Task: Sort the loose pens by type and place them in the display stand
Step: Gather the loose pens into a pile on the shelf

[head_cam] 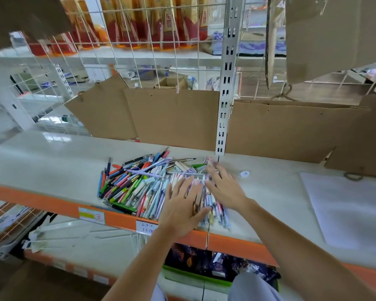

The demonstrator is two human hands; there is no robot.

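A heap of loose pens (135,183) in many colours lies on the white shelf board (52,161), near its front edge. My left hand (182,207) lies flat on the right part of the heap with its fingers spread over pastel pens. My right hand (224,185) rests just to the right, fingers straight, over a clear plastic holder (193,175) that is half buried in the pens. Neither hand grips a pen. A few pastel pens (217,211) stick out under my hands toward the orange shelf rim (41,203).
Brown cardboard sheets (172,118) lean against the wire grid at the back. A slotted metal post (224,101) stands behind the heap. A white paper sheet (345,209) lies at right, a small white disc (244,174) near it. Below the shelf sits a green bin (182,276).
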